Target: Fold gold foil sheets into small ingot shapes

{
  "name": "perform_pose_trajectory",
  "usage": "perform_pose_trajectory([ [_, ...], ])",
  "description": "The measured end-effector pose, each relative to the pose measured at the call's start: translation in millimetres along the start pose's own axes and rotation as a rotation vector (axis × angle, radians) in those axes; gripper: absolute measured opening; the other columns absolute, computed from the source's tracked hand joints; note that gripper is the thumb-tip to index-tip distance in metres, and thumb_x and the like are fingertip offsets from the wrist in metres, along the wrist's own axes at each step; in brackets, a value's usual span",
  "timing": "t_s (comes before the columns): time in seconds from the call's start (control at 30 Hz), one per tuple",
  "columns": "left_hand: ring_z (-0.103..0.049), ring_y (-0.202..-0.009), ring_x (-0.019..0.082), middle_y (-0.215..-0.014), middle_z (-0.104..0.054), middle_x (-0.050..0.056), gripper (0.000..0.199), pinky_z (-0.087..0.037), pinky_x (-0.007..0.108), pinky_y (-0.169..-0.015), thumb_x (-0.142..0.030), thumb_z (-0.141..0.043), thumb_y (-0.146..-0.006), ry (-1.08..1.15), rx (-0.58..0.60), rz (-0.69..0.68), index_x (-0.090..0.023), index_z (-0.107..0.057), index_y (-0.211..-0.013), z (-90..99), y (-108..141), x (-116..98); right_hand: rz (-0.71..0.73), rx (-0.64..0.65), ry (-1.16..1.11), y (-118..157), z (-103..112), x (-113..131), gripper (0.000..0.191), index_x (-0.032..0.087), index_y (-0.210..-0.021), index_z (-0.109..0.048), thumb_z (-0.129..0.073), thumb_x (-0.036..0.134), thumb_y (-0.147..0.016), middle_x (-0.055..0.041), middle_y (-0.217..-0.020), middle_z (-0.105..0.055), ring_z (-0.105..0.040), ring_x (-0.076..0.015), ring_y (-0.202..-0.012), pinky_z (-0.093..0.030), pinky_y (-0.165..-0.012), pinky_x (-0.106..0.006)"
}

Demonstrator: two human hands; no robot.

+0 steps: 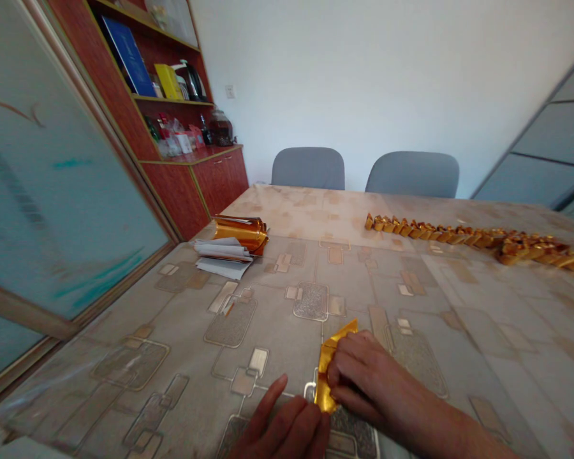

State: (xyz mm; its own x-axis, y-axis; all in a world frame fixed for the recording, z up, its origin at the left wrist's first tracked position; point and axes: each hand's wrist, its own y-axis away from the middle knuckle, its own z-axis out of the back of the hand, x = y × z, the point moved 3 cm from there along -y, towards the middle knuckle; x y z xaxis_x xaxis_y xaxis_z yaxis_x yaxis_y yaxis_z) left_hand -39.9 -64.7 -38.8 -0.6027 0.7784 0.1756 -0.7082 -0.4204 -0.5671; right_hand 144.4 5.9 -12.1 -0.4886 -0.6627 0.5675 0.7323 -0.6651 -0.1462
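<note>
1. The gold foil piece is the landmark here: a long, creased, shiny strip on the near part of the table, its far end tapering to a point.
2. The right hand is just right of the foil piece; its grip is closed, bent fingers pressed onto the strip's right side.
3. The left hand is at the near end of the foil piece, touching it, with most fingers curled and one finger raised and apart. Whether its grip is closed on the foil cannot be told, as the thumb is hidden.
4. Beyond and left of the foil piece, well apart, gold sheets lie curled beside a stack of pale papers, close to the table's left edge.
5. Beyond and right of the foil piece, a row of folded gold pieces runs rightward, doubled up at its right end.
6. Wide stretches of patterned cloth separate the foil piece from the pale papers and from the row, giving both hands room forward and to either side.
7. The far table edge lies well beyond the foil piece, with two grey chairs behind it; the left edge slants toward the lower left.
</note>
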Motion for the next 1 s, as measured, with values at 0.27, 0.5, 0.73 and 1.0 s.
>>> perform_pose_trajectory([
  [0.27,-0.06,-0.118,0.015,-0.123,-0.07,-0.001,0.03,-0.014,0.046,-0.126,-0.021,-0.04,-0.107,-0.039,-0.005,-0.053,-0.023,-0.069,-0.117,0.6,0.5,6.3,-0.035,-0.012,-0.01,5.0,-1.2,-3.3,0.017,0.021,-0.086,-0.052,-0.053,0.029,-0.101,-0.0011,-0.091,-0.06,-0.053,-0.0179,-0.086,-0.041,-0.082,-0.033],
  [0.5,-0.065,-0.105,0.01,-0.111,-0.074,-0.003,0.029,-0.003,0.048,-0.126,-0.019,-0.04,-0.107,0.092,-0.007,-0.042,-0.02,-0.069,-0.11,5.4,-15.5,14.6,-0.056,0.015,-0.163,8.4,7.9,-4.9,0.018,0.023,-0.09,-0.051,-0.049,0.034,-0.104,-0.0005,-0.096,-0.06,-0.054,-0.017,-0.089,-0.044,-0.082,-0.03],
  [0.73,-0.066,-0.088,0.01,-0.095,-0.071,-0.005,0.023,0.001,0.05,-0.125,-0.015,-0.045,-0.104,0.123,-0.041,0.028,-0.019,-0.068,-0.103,-7.2,-24.6,11.1,-0.065,-0.021,-0.143,13.2,4.6,-4.8,0.014,0.024,-0.094,-0.052,-0.047,0.031,-0.105,-0.0012,-0.102,-0.058,-0.053,-0.0175,-0.094,-0.045,-0.086,-0.031],
  [1.0,-0.065,-0.106,0.014,-0.098,-0.073,-0.003,0.022,0.011,0.051,-0.123,-0.021,-0.045,-0.105,0.161,0.02,0.011,-0.02,-0.066,-0.099,-7.4,-24.3,16.0,-0.073,-0.125,-0.094,20.0,-4.9,-16.6,0.013,0.023,-0.093,-0.055,-0.047,0.022,-0.103,-0.0016,-0.098,-0.059,-0.055,-0.0169,-0.089,-0.049,-0.08,-0.029],
])
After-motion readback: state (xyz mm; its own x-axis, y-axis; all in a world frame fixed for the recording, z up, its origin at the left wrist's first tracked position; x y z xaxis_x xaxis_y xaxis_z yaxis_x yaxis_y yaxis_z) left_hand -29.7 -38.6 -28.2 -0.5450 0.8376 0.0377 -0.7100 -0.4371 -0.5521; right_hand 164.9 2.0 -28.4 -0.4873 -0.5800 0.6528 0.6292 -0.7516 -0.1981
